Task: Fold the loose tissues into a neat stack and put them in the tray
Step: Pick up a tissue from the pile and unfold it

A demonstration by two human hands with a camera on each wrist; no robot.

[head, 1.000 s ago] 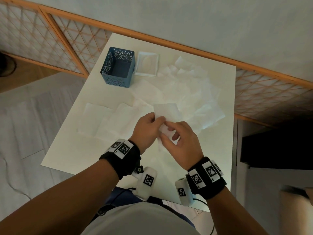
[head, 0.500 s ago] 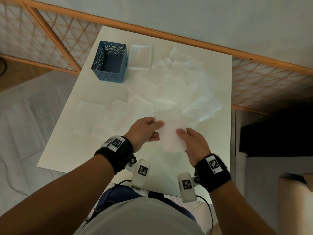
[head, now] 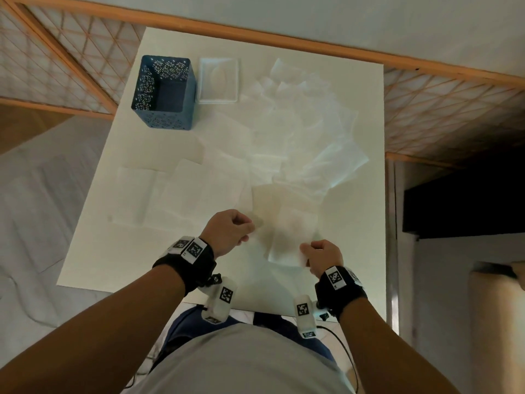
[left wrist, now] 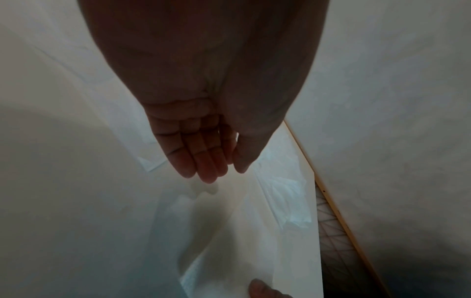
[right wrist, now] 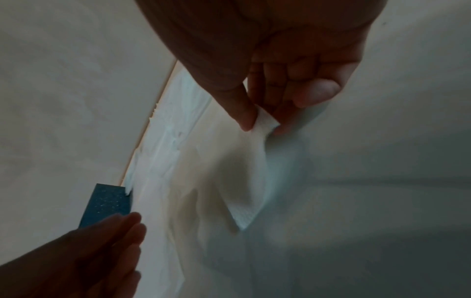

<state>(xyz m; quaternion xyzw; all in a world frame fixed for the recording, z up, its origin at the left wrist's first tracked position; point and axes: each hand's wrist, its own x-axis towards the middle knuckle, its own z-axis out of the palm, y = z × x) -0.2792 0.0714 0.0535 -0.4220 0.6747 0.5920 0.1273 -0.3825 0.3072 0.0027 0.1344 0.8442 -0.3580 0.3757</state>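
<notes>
White tissue [head: 287, 223] now opened wide over table's near edge; right hand [head: 322, 258] pinches its corner, left hand [head: 228, 233] has let go, fingers relaxed. Unfolded, refold pending; tray [head: 218, 100] far-left

White table [head: 119, 251] against pale wall [head: 369, 21]; wooden lattice panels [head: 56, 61] at both sides; grey floor [head: 42, 223]; dim light.

Home room: lattice screen [head: 56, 61], table [head: 93, 251]
</notes>
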